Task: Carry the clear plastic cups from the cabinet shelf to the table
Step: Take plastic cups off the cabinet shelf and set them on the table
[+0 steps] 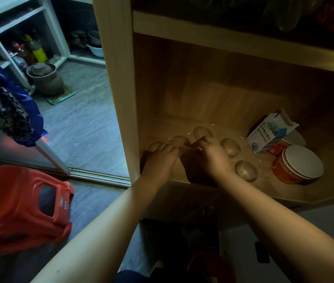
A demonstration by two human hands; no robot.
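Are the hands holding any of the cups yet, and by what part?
Both hands, left and right, rest on the clear cups on the shelf; an actual grip cannot be told.

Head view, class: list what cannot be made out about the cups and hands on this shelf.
- Cup count: cups are clear in dim light, and some lie behind the hands.
- Left hand grip: its fingers hide the contact.
- Right hand grip: fingers curl out of sight.
- Table: outside the frame.
- Box text: too small.
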